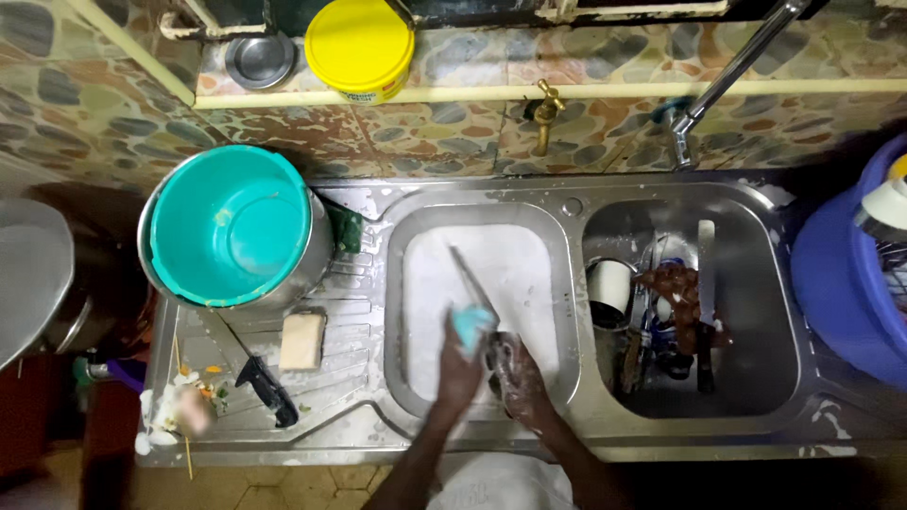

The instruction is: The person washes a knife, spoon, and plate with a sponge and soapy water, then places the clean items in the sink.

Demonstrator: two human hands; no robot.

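Observation:
Both my hands are over the left sink basin point(402, 274), which is full of white soapy water. My left hand point(461, 373) grips a light blue sponge point(470, 326) pressed against a thin knife point(470, 276) that slants up and to the left. My right hand point(518, 378), covered in suds, holds the knife's lower end. Motion blur hides the knife's handle.
The right basin point(756, 283) holds a mug point(609, 286), utensils and dirty dishes. On the drainboard lie a black-handled knife point(265, 382), a soap bar point(302, 340) and food scraps point(184, 406); a teal bowl point(231, 227) sits in a steel pot. A blue basin point(846, 283) stands at right.

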